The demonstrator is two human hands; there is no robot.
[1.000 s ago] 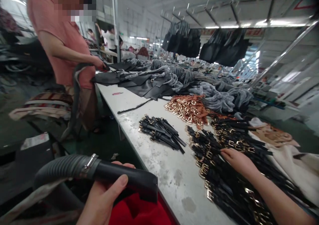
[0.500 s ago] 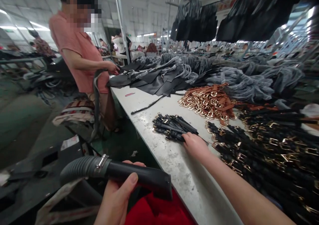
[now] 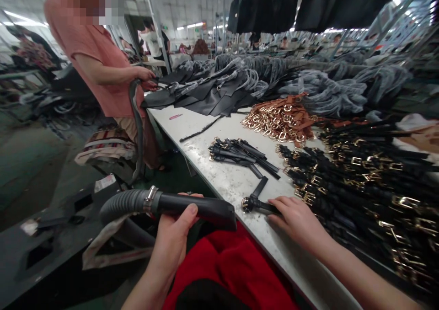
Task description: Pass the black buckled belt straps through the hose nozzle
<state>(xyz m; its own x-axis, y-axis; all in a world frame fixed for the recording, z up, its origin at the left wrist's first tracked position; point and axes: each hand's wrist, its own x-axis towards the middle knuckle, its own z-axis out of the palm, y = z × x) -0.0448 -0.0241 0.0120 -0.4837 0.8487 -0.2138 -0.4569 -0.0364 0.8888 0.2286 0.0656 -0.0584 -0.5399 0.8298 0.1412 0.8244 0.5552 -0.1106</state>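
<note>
My left hand [image 3: 171, 237] is wrapped round a black hose nozzle [image 3: 202, 208], thumb on top. Its flattened mouth points right toward the table edge. A metal clamp joins the nozzle to a ribbed grey hose [image 3: 123, 205]. Near the table's front edge, my right hand [image 3: 297, 216] has its fingers closed on one end of a black buckle strap [image 3: 255, 201]; a gold-coloured buckle shows at the strap's left end. Just beyond lies a small bunch of black buckle straps [image 3: 238, 153], apart from my right hand.
A large heap of black buckle straps [image 3: 373, 200] covers the table's right side. Brown straps with gold rings [image 3: 281, 118] lie farther back, before wrapped grey bundles [image 3: 322, 93]. A co-worker in a pink shirt [image 3: 99, 63] stands at the white table's [image 3: 202, 163] far left.
My right hand has moved from the small bunch toward me, and one black buckle strap now lies apart under its fingers. My left hand still holds the nozzle. The whole view has tilted downward.
</note>
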